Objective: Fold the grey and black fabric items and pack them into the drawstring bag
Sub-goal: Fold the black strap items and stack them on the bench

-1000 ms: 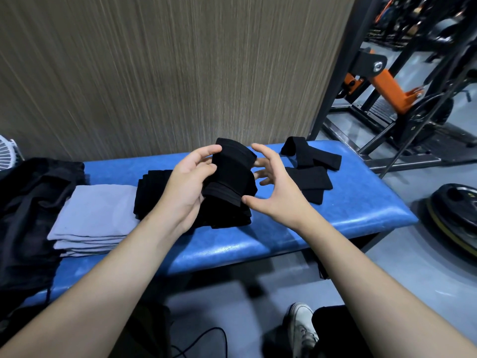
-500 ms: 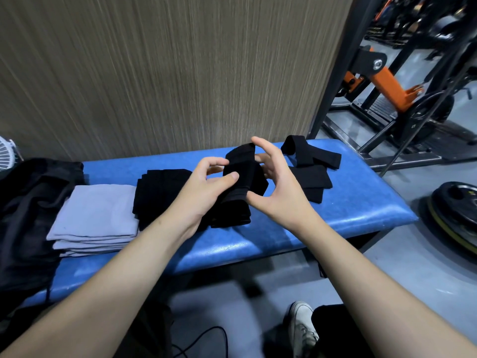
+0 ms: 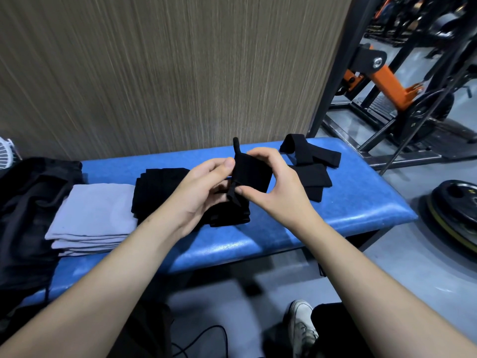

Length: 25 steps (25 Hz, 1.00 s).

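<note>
Above the tabletop (image 3: 296, 228), my left hand (image 3: 201, 192) and right hand (image 3: 273, 187) pinch a black strap (image 3: 251, 174); a loose grip could let its fold spring open.

A glossy blue bench (image 3: 335, 223) carries black fabric pieces (image 3: 307, 174) and pale grey folded cloths (image 3: 95, 213), backed by a brown vertically streaked wall (image 3: 167, 68), with an orange machine arm (image 3: 387, 81) at upper right.

matt black cloth (image 3: 251, 174), glossy blue bench (image 3: 361, 215)
</note>
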Available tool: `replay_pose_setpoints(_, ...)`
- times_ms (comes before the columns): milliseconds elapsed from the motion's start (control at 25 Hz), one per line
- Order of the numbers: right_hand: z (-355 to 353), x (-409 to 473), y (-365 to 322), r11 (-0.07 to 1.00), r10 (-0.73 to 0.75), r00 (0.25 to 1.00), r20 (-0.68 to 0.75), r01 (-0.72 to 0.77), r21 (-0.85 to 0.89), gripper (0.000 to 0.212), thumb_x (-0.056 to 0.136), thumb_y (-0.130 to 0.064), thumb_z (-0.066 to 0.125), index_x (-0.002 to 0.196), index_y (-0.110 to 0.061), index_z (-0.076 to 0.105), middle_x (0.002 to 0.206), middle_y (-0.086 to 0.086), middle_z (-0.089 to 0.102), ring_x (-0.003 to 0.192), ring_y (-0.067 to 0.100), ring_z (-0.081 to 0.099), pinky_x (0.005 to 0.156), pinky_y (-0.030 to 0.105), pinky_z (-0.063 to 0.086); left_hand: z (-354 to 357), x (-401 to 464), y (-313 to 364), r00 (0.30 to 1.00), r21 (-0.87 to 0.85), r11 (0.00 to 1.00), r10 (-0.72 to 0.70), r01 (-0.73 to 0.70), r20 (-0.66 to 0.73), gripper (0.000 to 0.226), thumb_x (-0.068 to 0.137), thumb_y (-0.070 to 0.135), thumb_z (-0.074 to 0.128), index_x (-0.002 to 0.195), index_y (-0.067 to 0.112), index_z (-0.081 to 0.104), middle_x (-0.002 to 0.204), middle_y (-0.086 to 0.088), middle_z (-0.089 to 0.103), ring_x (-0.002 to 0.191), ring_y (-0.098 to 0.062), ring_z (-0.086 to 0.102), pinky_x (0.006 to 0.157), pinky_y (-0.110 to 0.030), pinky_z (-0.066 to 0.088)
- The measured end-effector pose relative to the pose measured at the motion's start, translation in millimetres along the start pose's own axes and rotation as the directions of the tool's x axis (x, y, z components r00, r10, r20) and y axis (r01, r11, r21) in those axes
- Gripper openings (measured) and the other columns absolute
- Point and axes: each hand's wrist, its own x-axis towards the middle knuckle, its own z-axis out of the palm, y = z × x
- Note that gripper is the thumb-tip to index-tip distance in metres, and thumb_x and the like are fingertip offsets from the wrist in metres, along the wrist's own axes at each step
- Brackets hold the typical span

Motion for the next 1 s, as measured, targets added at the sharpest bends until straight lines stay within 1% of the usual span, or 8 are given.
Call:
replay_pose_setpoints(160, 4, 2, 4, 0.991, -0.093, 0.996, 0.016, 0.094, -0.097, 0.058, 0.074, -0.026, 0.087, 0.125, -0.016, 0.061, 0.117, -0.003, 0.059, 0.115, 0.015, 0.055, 0.102, 0.028, 0.044, 3, -2, -1, 0.999, 0.009, 1.000, 0.029, -0.029, -0.013, 0.026, 0.098, 0.012, 0.057, 0.122, 0.005, 0.062, 0.094, -0.007, 0.072, 0.079, -0.017, 0.068, 0.068, -0.028, 0.056)
replay_pose_setpoints(320, 7, 2, 10, 0.995, -0.025, 0.999, 0.030, 0.028, -0.098, 0.055, 0.078, -0.034, 0.083, 0.128, -0.022, 0.062, 0.123, -0.004, 0.049, 0.122, 0.016, 0.050, 0.105, 0.023, 0.040, 1, 2, -5, 0.994, 0.036, 0.998, 0.054, -0.051, -0.092, 0.027, 0.097, 0.002, 0.052, 0.121, 0.007, 0.063, 0.111, -0.015, 0.073, 0.090, -0.024, 0.069, 0.076, -0.033, 0.056)
replay_pose_setpoints(400, 6, 2, 10, 0.996, 0.093, 0.996, 0.010, -0.093, -0.009, 0.049, 0.085, -0.031, 0.079, 0.129, -0.025, 0.058, 0.127, -0.003, 0.048, 0.119, 0.007, 0.052, 0.099, 0.019, 0.043, -1, 5, -6, 0.989, 0.020, 0.997, 0.072, -0.070, -0.133, 0.027, 0.097, 0.001, 0.052, 0.123, 0.007, 0.061, 0.113, -0.015, 0.072, 0.095, -0.026, 0.070, 0.082, -0.037, 0.056)
replay_pose_setpoints(560, 0, 7, 8, 0.839, 0.384, 0.922, 0.045, -0.369, 0.399, 0.047, 0.090, -0.018, 0.075, 0.131, -0.026, 0.053, 0.107, 0.003, 0.064, 0.080, 0.010, 0.061, 0.068, 0.020, 0.050, -4, 8, -6, 0.979, -0.018, 0.995, 0.091, -0.096, -0.184, 0.030, 0.097, 0.001, 0.056, 0.125, 0.011, 0.057, 0.113, -0.012, 0.072, 0.095, -0.025, 0.071, 0.083, -0.041, 0.056)
replay_pose_setpoints(680, 1, 10, 11, 0.758, 0.419, 0.906, 0.061, -0.386, 0.526, 0.049, 0.088, -0.009, 0.075, 0.129, -0.024, 0.053, 0.092, 0.003, 0.068, 0.081, 0.017, 0.067, 0.070, 0.029, 0.051, -7, 9, -10, 0.958, 0.156, 0.979, 0.164, -0.130, -0.235, 0.040, 0.092, 0.007, 0.065, 0.126, 0.023, 0.053, 0.108, -0.007, 0.071, 0.085, -0.026, 0.071, 0.077, -0.042, 0.057)
replay_pose_setpoints(800, 7, 14, 15, 0.749, 0.456, 0.888, 0.049, -0.413, 0.518, 0.045, 0.088, -0.008, 0.075, 0.126, -0.021, 0.053, 0.090, 0.004, 0.069, 0.080, 0.016, 0.069, 0.068, 0.027, 0.052, -14, 10, -13, 0.909, 0.566, 0.810, 0.341, -0.154, -0.241, 0.042, 0.088, 0.016, 0.070, 0.121, 0.036, 0.053, 0.103, 0.004, 0.068, 0.081, -0.017, 0.068, 0.081, -0.034, 0.055)
replay_pose_setpoints(920, 16, 19, 22, 0.765, 0.506, 0.861, 0.040, -0.470, 0.440, 0.041, 0.088, -0.010, 0.074, 0.123, -0.017, 0.054, 0.090, 0.004, 0.066, 0.070, 0.011, 0.066, 0.060, 0.023, 0.048, -21, 13, -17, 0.870, 0.893, 0.447, 0.462, -0.061, -0.172, 0.030, 0.091, 0.028, 0.067, 0.119, 0.036, 0.061, 0.108, 0.011, 0.067, 0.102, -0.014, 0.058, 0.099, -0.033, 0.038)
replay_pose_setpoints(1000, 24, 20, 26, 0.796, 0.527, 0.850, 0.018, -0.501, 0.340, 0.040, 0.087, -0.013, 0.075, 0.121, -0.018, 0.054, 0.093, -0.001, 0.062, 0.064, 0.004, 0.063, 0.059, 0.022, 0.048, -26, 18, -21, 0.874, 0.961, 0.276, 0.460, 0.024, -0.154, 0.032, 0.092, 0.036, 0.063, 0.124, 0.035, 0.062, 0.114, 0.009, 0.067, 0.115, -0.019, 0.052, 0.104, -0.035, 0.026)
